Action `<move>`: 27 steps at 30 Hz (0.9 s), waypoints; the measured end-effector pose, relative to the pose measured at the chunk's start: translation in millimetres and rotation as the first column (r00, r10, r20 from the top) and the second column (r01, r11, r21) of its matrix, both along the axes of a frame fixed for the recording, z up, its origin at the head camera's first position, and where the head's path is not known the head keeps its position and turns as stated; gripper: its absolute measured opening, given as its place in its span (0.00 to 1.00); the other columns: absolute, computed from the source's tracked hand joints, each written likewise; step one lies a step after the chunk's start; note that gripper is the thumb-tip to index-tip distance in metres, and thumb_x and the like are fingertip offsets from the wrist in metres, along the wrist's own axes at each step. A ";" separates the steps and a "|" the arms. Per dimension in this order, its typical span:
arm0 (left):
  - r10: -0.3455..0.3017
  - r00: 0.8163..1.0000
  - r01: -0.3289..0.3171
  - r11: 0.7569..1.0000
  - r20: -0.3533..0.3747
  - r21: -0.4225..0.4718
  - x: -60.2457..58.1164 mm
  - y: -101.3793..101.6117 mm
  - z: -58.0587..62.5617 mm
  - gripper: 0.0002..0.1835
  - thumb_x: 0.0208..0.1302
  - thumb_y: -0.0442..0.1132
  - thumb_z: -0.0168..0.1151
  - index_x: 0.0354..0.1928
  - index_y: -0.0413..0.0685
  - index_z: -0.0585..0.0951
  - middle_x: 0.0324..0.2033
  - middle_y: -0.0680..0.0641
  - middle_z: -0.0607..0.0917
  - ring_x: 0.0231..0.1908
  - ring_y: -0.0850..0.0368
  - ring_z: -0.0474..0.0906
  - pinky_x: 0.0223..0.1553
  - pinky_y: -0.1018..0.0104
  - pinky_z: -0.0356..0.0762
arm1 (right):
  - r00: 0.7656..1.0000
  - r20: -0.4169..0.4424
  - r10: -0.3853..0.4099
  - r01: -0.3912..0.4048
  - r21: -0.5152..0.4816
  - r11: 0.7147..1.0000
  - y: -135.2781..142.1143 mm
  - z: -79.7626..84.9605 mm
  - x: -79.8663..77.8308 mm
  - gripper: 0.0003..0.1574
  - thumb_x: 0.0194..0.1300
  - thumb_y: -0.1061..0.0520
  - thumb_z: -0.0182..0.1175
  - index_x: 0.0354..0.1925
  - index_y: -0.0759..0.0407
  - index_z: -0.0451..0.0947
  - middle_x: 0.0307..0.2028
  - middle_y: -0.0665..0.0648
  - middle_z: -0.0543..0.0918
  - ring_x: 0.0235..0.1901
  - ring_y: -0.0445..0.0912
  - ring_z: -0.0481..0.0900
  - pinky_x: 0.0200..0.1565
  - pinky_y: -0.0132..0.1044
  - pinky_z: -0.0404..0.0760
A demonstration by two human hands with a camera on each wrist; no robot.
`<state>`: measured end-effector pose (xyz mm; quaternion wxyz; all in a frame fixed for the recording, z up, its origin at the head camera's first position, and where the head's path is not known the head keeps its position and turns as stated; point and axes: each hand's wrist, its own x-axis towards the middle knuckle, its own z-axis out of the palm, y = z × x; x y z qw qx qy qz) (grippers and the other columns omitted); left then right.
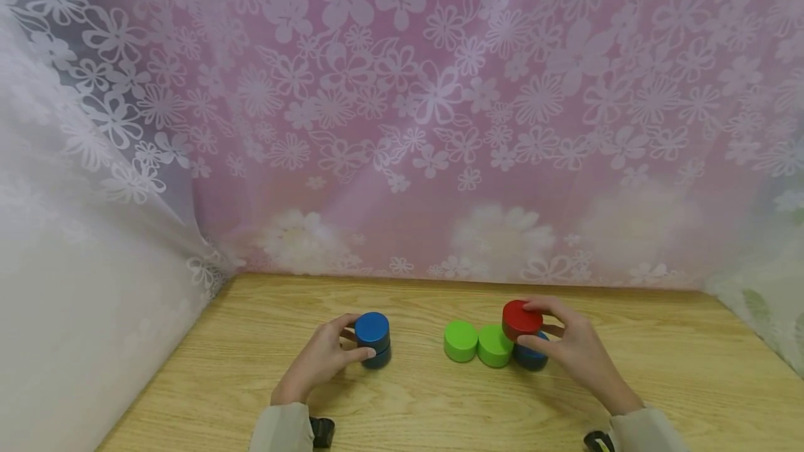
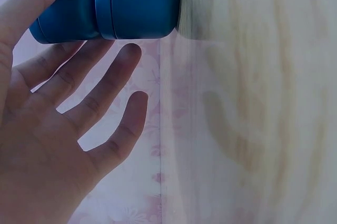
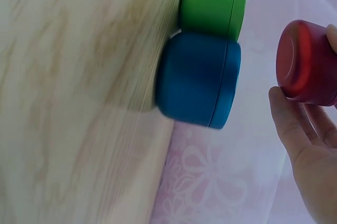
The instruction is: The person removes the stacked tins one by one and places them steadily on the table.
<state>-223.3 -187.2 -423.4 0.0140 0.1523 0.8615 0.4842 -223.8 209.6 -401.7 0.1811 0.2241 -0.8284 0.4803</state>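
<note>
Clearly, your right hand (image 1: 574,344) is pinching the red round canister (image 1: 520,321) between thumb and fingers, and that canister is hovering above the bench (image 1: 414,413), apart from the single blue canister (image 1: 531,360) just below. The inner green canister (image 1: 495,347) and outer green canister (image 1: 461,342) are lining up toward 9 o'clock from that blue one. Farther toward 9 o'clock, your left hand (image 1: 322,358) is pinching the upper blue canister (image 1: 372,330), which is resting on the lower blue canister (image 1: 379,361); that hand's ring and little fingers are standing clear. If you're lowering the red one off-centre, its base could be catching the blue rim and tipping; a stray thumb could be nudging the row. Uneven left pressure could be sliding the upper blue one off. The red canister's lid is facing upward, its base bench-ward, perhaps leaning slightly; being squat, it's showing no marked long axis, while the blue pair's is standing upright.
</note>
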 end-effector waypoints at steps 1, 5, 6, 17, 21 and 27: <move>0.001 1.000 -0.001 1.000 -0.001 -0.002 -0.1 0.1 0.0 0.31 0.62 0.39 0.75 0.64 0.35 0.75 0.56 0.39 0.81 0.50 0.43 0.81 0.48 0.48 0.83 | 1.000 -0.002 -0.004 0.004 0.002 1.000 1.8 -0.4 0.3 0.30 0.52 0.70 0.76 0.54 0.67 0.79 0.53 0.66 0.81 0.50 0.28 0.75 0.44 0.29 0.83; 0.012 1.000 -0.012 1.000 0.003 -0.009 -0.3 0.0 -0.3 0.31 0.62 0.39 0.75 0.64 0.36 0.76 0.55 0.40 0.81 0.50 0.43 0.81 0.47 0.48 0.83 | 1.000 -0.010 -0.018 0.018 0.010 1.000 9.2 -1.3 1.3 0.29 0.52 0.70 0.77 0.53 0.67 0.79 0.53 0.66 0.82 0.49 0.27 0.75 0.43 0.28 0.83; 0.015 1.000 -0.015 1.000 0.004 -0.009 -0.3 0.0 -0.4 0.31 0.62 0.39 0.75 0.64 0.36 0.76 0.55 0.40 0.81 0.49 0.43 0.81 0.47 0.48 0.83 | 1.000 -0.008 -0.020 0.020 0.011 1.000 11.2 -1.5 1.5 0.29 0.52 0.70 0.76 0.53 0.67 0.79 0.53 0.66 0.82 0.49 0.27 0.75 0.43 0.28 0.83; 0.016 1.000 -0.016 1.000 0.013 -0.003 -0.3 0.4 -0.2 0.31 0.62 0.39 0.75 0.64 0.36 0.76 0.56 0.40 0.81 0.49 0.43 0.81 0.47 0.49 0.83 | 0.997 -0.020 -0.068 0.069 0.058 0.996 28.7 -6.6 1.4 0.29 0.52 0.70 0.77 0.52 0.66 0.80 0.53 0.65 0.81 0.49 0.26 0.74 0.41 0.28 0.83; 0.021 1.000 -0.021 1.000 0.014 -0.006 -0.4 0.4 -0.2 0.32 0.61 0.40 0.75 0.64 0.36 0.76 0.56 0.40 0.81 0.49 0.44 0.81 0.47 0.49 0.83 | 0.997 -0.023 -0.077 0.079 0.067 0.995 33.4 -8.8 0.4 0.27 0.51 0.70 0.77 0.50 0.66 0.81 0.54 0.66 0.81 0.49 0.26 0.73 0.40 0.28 0.83; 0.026 0.999 -0.026 1.000 0.023 -0.009 -1.0 -0.2 0.0 0.32 0.61 0.41 0.76 0.65 0.37 0.76 0.57 0.40 0.81 0.49 0.44 0.81 0.47 0.49 0.83 | 0.991 -0.012 -0.133 0.133 0.090 0.987 39.3 -8.3 1.5 0.26 0.50 0.70 0.78 0.49 0.67 0.80 0.53 0.67 0.81 0.47 0.23 0.72 0.39 0.26 0.82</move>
